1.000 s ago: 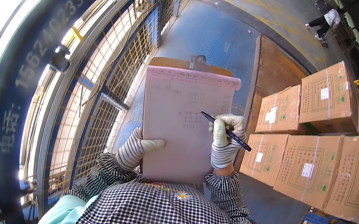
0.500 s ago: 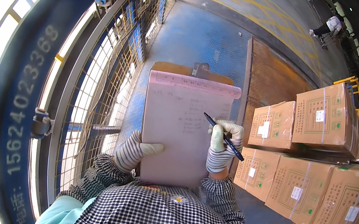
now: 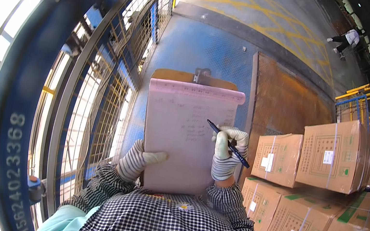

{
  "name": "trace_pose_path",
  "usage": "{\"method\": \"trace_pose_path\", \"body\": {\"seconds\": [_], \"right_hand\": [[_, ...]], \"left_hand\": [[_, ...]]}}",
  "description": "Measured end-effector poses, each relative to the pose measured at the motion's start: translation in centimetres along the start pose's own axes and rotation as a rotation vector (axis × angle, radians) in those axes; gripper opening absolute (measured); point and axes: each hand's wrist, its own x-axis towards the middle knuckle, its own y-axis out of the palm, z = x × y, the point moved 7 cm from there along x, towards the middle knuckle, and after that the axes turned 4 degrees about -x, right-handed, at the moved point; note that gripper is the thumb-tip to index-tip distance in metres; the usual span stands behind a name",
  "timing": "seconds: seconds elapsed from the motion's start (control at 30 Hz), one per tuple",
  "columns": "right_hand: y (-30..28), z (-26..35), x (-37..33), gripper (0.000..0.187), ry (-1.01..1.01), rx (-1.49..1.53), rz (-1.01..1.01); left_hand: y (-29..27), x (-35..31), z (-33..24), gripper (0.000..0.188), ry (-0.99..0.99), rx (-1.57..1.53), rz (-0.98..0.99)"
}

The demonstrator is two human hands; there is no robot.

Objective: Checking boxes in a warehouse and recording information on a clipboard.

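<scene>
A clipboard (image 3: 162, 73) with a metal clip at its top lies in front of my body. On it is a pale sheet of paper (image 3: 173, 157) with faint handwriting, its pink upper edge curled over. My left hand (image 3: 141, 159), in a striped glove, grips the clipboard's lower left edge, thumb on the paper and the other fingers hidden beneath. Over the right edge, my right hand (image 3: 228, 153), gloved alike, is closed on a dark pen (image 3: 237, 154). The pen's tip points up and left above the paper.
Stacked cardboard boxes (image 3: 333, 152) stand close on my right. A wire mesh fence (image 3: 100, 96) and a blue post (image 3: 25, 103) run along my left. Ahead are a blue floor plate (image 3: 201, 45), a rusty plate (image 3: 291, 94) and, far right, a person (image 3: 346, 41).
The boxes and the blue post appear lower in view, and more of the scene ahead on the right shows. Both hands keep their grips on the clipboard and the pen.
</scene>
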Motion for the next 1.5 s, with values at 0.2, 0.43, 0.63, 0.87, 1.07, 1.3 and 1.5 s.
{"method": "trace_pose_path", "body": {"seconds": [0.2,0.43,0.63,0.87,1.07,1.3,1.5], "right_hand": [[1.1,-3.4,11.9,0.013,-0.047,-0.089,0.068],[4.5,-3.8,19.2,0.014,-0.045,-0.092,-0.054],[4.6,-3.1,21.7,0.016,-0.049,-0.169,-0.179],[4.7,-2.7,21.6,0.017,-0.035,-0.179,-0.246],[4.2,-3.0,21.6,0.018,-0.038,-0.229,-0.295],[0.9,-1.6,21.3,0.020,0.014,-0.236,-0.318],[-1.4,-1.4,22.1,0.039,-0.104,-0.289,-0.200]], "left_hand": [[3.7,9.7,-4.0,0.030,-0.079,-0.046,-0.001],[2.9,19.0,-10.9,0.033,-0.018,0.094,0.140],[6.7,21.0,-15.7,0.032,-0.060,0.233,0.196],[8.8,22.4,-17.5,0.032,-0.063,0.213,0.364],[9.5,23.1,-17.5,0.038,-0.130,0.148,0.373],[12.8,23.4,-16.4,0.041,-0.191,0.220,0.360],[16.4,22.1,-14.0,0.045,-0.112,0.263,0.386]]}}
